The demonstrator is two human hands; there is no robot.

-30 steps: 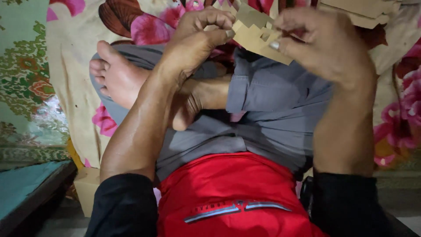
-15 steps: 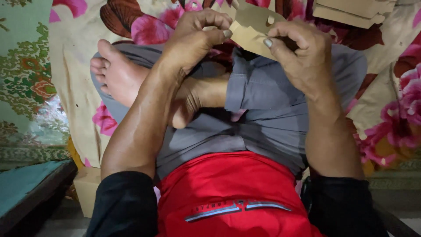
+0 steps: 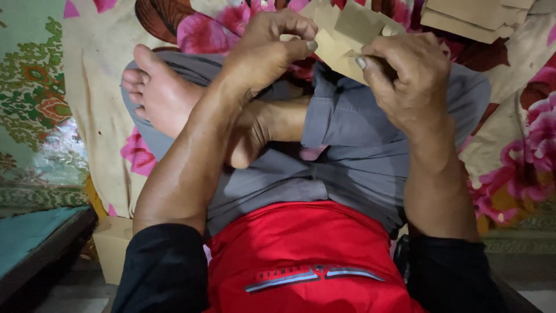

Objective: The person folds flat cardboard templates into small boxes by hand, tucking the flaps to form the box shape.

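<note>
Right hand (image 3: 414, 81) shifted lower since half-second ago; left hand (image 3: 269, 49) too, both pinching one brown paper piece (image 3: 347, 35). One paper stack (image 3: 469, 17) on floral bedsheet (image 3: 509, 145).

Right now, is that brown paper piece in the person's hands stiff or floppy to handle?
The brown paper piece looks thin and probably light: the left hand and right hand hold it up by fingertips alone. It seems to keep creased, angular edges, so likely bendable rather than limp. Being paper, it would probably tear or crumple if pulled hard.
</note>
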